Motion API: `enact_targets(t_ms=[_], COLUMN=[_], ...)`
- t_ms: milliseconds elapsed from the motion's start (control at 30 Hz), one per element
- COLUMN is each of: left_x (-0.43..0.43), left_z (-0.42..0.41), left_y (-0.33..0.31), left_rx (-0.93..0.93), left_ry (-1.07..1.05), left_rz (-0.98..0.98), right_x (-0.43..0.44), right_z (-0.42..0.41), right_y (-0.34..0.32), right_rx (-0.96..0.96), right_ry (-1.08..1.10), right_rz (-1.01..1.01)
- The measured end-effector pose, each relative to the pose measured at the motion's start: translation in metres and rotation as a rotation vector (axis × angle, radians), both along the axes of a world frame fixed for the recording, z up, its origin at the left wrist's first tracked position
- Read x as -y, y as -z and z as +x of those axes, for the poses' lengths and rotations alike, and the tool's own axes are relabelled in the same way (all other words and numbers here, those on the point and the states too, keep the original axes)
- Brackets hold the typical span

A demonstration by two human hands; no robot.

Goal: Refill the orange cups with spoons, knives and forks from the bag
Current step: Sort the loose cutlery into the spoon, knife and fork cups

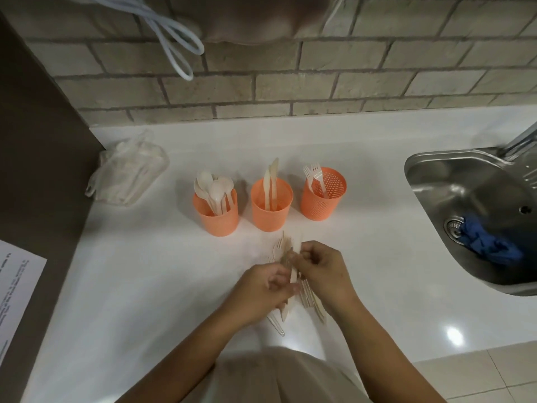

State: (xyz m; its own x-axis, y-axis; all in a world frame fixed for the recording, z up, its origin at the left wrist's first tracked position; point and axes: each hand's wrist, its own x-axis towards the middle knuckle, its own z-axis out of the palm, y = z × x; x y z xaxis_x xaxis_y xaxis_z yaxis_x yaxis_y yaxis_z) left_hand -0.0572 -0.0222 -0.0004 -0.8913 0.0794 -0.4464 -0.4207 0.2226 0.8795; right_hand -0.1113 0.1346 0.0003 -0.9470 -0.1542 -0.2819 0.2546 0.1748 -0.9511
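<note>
- Fingers (280, 282) of the left hand (258, 295) curl around a bundle of cutlery (279, 250), gripping it from the left side.
- Right hand (325, 274) pinches the same bundle from the right, its fingertips on the upper part where fork tines stick out.
- Handles and more pale pieces poke out below both hands. The bundle is above the counter (145, 271) near its front edge; whether it touches the surface I cannot tell.
- Three orange cups stand upright in a row across the middle of the counter, just beyond the hands.
- Left orange cup (216, 216) holds white spoons (213, 187).
- Middle orange cup (271, 210) holds two pale knives (271, 175), blades up.
- Right orange cup (322, 199) holds a few forks (312, 173) leaning on its left side.
- A crumpled clear bag (128, 173) lies near the counter's back left corner, well apart from the cups.
- At the right end, a steel sink (415, 173) is set into the counter, with a blue cloth (488, 242) by its drain and a tap (520, 144) at its back.
- A printed sheet of paper (14, 292) lies on the dark surface beyond the left edge.
</note>
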Motion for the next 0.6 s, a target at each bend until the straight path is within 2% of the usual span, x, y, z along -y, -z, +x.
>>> enact_targets(t_ms=[67, 133, 200, 267, 500, 600], left_x=[0.002, 0.009, 0.015, 0.016, 0.015, 0.017], left_z=[0.002, 0.003, 0.004, 0.005, 0.002, 0.002], left_y=[0.004, 0.006, 0.008, 0.008, 0.010, 0.011], left_rx=[0.009, 0.038, 0.056, 0.057, 0.098, 0.112], left_ry=[-0.045, -0.089, -0.116, -0.131, -0.145, -0.213], left_rz=[-0.042, -0.098, -0.131, -0.147, -0.130, -0.123], right_x=[0.001, -0.009, -0.016, -0.015, -0.009, -0.010], right_z=[-0.001, -0.003, 0.001, 0.006, 0.005, 0.007], right_y=[0.005, 0.017, 0.029, 0.040, 0.038, 0.038], right_rx=[-0.047, -0.159, -0.200, -0.151, -0.124, -0.095], right_ry=[0.008, 0.007, -0.156, -0.310, -0.261, -0.239], right_rz=[0.099, 0.402, 0.764, 0.968, 0.966, 0.950])
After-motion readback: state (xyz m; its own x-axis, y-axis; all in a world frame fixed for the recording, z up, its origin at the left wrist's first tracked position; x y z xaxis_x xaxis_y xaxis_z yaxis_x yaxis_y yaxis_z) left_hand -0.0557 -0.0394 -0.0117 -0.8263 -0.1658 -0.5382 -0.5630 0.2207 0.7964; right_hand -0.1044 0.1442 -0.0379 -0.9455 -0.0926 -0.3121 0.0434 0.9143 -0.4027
